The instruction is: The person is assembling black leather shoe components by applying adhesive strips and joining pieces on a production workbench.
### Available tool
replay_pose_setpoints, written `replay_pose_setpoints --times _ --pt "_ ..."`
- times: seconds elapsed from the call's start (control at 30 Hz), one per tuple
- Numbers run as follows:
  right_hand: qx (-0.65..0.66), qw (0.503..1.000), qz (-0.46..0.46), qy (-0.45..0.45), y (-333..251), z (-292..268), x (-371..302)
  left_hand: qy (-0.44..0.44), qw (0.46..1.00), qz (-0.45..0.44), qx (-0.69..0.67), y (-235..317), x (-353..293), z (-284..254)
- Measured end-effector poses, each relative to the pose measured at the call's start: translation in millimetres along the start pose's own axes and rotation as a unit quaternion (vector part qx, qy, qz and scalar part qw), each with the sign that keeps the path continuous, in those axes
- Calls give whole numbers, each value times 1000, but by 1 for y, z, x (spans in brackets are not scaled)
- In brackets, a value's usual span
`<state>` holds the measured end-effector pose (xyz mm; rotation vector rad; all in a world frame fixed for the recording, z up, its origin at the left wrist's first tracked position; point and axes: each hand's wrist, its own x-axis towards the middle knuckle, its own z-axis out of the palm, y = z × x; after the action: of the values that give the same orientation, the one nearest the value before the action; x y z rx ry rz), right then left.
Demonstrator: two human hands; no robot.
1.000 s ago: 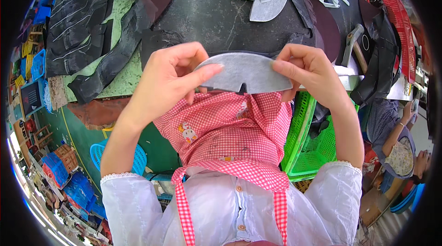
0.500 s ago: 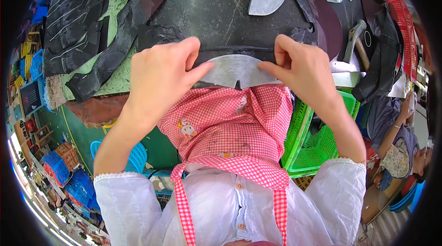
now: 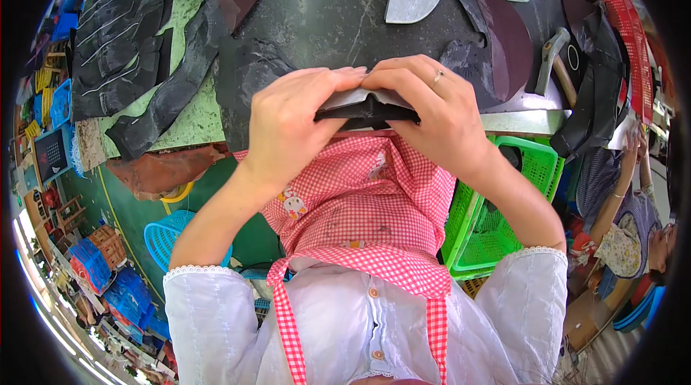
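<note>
Head view: gripping a notched grey sheet piece (image 3: 344,100) between left hand (image 3: 288,113) and right hand (image 3: 440,111), with fingers curled over the far side and thumbs on the near, at the front edge of the black-topped worktable (image 3: 317,25), above the checked apron (image 3: 360,205). Seemingly bent, with black material (image 3: 360,124) just below; hard to tell, behind the fingers, whether joined. Best to press evenly from both sides, keep both ends level and avoid creasing.
</note>
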<state>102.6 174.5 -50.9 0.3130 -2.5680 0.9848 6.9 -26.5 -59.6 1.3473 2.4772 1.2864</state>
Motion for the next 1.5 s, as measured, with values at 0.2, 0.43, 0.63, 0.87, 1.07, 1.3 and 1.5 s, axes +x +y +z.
replay_pose_setpoints --times 0.2,0.43,0.63,0.87,1.07,1.3,1.5 --pt "-29 980 -136 -143 8 -28 -27 -157 954 247 72 -23 -10 -29" --pt "13 973 -143 -183 21 -44 -42 -217 938 242 121 -19 -20 -37" --pt "20 999 43 -15 67 -97 -1 -259 945 172 104 0 0 -35" --pt "200 960 159 113 120 -117 49 -250 948 179 89 42 59 -2" --pt "-330 940 48 70 155 -100 39 -318 900 264 137 12 45 -10" --pt "254 936 177 165 140 -140 18 -332 921 190 71 20 62 -46" --pt "417 870 202 169 116 -164 1 -180 977 82 -74 23 138 39"
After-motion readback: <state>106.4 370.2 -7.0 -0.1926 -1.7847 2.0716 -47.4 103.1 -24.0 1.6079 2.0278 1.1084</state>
